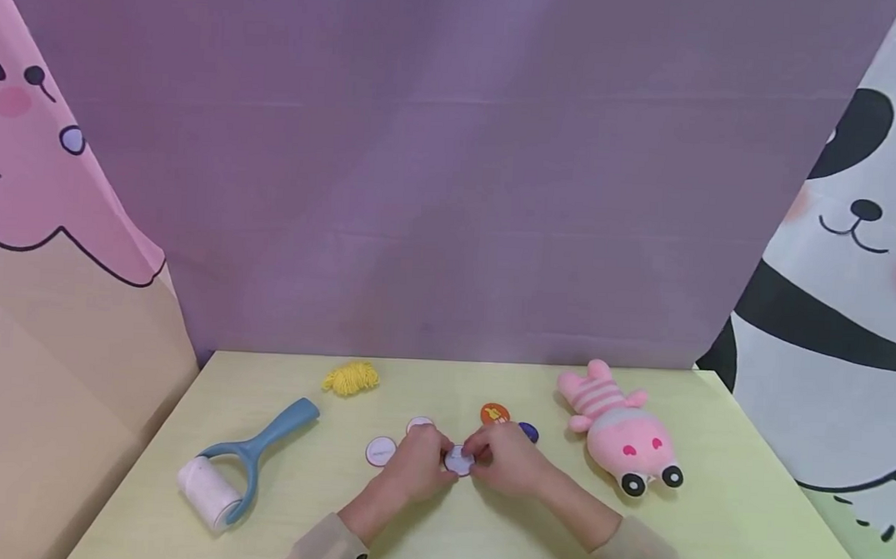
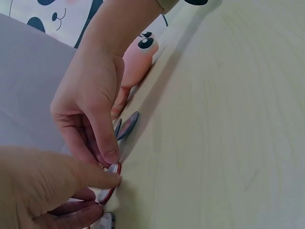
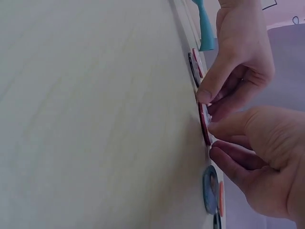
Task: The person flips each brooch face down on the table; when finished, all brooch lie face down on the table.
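Near the middle of the table, a small white round disc (image 1: pixel 458 461) lies between both hands; its thin red edge (image 3: pixel 204 125) shows in the right wrist view. My left hand (image 1: pixel 419 463) pinches the disc's left side, thumb against the rim. From the other side my right hand (image 1: pixel 511 459) grips it with thumb and curled fingers. Another white disc (image 1: pixel 380 451) lies left of the left hand, and a further white disc (image 1: pixel 419 422) is partly hidden behind that hand. Beyond the right hand are an orange disc (image 1: pixel 495 412) and a dark blue disc (image 1: pixel 529 432).
A blue-handled lint roller (image 1: pixel 260 446) lies at the left. Toward the back is a bundle of yellow yarn (image 1: pixel 351 379). On the right lies a pink plush toy (image 1: pixel 621 433). A purple cloth (image 1: pixel 452 188) hangs behind the table (image 1: pixel 738 509).
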Demonstrator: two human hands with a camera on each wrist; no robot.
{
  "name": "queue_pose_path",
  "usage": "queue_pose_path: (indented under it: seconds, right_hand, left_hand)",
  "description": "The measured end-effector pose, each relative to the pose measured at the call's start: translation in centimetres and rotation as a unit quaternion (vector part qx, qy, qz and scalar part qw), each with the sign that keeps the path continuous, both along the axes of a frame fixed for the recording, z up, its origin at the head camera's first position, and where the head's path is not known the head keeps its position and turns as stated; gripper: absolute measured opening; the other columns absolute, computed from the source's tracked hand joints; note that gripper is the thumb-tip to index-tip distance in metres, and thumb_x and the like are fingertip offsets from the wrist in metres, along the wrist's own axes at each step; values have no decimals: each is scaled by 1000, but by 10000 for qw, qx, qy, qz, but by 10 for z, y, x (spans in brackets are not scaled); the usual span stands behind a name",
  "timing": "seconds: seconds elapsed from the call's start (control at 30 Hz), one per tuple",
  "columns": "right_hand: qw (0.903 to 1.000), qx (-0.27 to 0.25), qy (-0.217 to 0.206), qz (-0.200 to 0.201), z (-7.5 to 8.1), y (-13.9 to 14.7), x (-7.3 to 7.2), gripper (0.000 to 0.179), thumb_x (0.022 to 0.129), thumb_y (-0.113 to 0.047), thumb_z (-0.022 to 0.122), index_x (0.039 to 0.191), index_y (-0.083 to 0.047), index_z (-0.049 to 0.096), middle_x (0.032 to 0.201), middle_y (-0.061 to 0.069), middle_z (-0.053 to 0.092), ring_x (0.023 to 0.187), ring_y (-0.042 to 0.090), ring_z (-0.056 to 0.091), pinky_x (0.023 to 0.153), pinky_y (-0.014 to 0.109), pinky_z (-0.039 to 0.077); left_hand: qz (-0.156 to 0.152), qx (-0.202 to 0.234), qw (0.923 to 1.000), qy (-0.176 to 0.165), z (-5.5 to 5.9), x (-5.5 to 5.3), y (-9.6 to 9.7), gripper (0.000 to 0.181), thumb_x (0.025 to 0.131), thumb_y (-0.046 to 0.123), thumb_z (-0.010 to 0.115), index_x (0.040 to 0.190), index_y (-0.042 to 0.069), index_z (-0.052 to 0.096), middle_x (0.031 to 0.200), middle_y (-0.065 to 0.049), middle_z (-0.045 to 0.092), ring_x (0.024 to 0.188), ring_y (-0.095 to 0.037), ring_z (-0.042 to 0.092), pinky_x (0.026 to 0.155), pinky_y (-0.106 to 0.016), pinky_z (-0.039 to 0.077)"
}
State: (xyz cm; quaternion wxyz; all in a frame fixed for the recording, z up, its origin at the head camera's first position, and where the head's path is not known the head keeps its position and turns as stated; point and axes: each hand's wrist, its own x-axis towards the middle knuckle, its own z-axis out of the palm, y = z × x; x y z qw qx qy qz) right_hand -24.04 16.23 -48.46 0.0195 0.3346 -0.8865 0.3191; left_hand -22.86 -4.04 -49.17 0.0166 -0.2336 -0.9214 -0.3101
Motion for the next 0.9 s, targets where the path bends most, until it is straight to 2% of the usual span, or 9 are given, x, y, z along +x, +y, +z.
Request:
queue_pose_path:
  seconds: [0.1,0.2,0.3,0.4,0.5,0.6,0.77,0.9]
  right_hand:
    - [9998,-40,-130,-136,6,7,-4,14,85,2,78,98,-2,82,95,7,82,86,18,78,77,25,64]
    - [9992,13,-52,-400,15,19,-11,17,87,1,77,103,-1,80,96,10,79,84,20,76,78,32,65]
    - [9972,112,82,-740,24,31,-22,17,89,-1,77,106,-1,79,99,12,78,86,23,76,79,36,65]
    - [9948,222,45,-992,31,41,-35,18,91,-2,76,109,-1,79,104,13,78,89,24,76,80,37,65]
    - [9928,415,-105,-1115,33,48,-47,21,92,-3,74,112,-1,78,109,14,79,91,21,74,82,37,64]
    - [9912,589,-276,-1150,30,50,-55,21,92,-3,73,113,-1,78,108,14,79,91,19,73,81,35,64]
    - [9880,742,-504,-1255,21,49,-60,23,94,-9,73,115,-4,78,107,8,79,93,18,73,79,33,61]
    - [9863,793,-578,-1323,15,45,-60,31,89,-11,76,119,-5,77,111,9,79,89,17,71,72,31,59]
  left_hand:
    - [89,-67,9999,16,4,-3,-1,23,80,15,92,94,0,83,83,-6,77,79,-9,59,70,-22,52]
    - [104,-44,9999,-65,9,-8,2,29,83,17,89,104,-1,82,89,-10,76,81,-12,63,71,-25,54]
    - [41,160,9998,-71,15,-17,8,32,87,16,86,113,-2,80,93,-12,76,78,-10,61,70,-23,54]
    - [142,431,9990,-48,19,-29,16,31,89,14,84,116,-2,79,98,-13,78,79,-11,62,70,-23,54]
    - [293,659,9974,-52,16,-39,24,33,91,12,83,120,-2,78,106,-16,79,87,-19,69,76,-28,59]
    - [329,671,9972,2,10,-50,33,35,91,12,83,121,-3,77,112,-17,80,94,-24,75,80,-30,62]
    - [373,342,9985,187,0,-63,46,35,90,14,84,119,-3,78,111,-14,82,100,-24,78,83,-29,64]
    - [496,139,9987,-19,-2,-68,52,35,90,16,84,119,-3,78,110,-13,81,105,-24,76,92,-33,64]
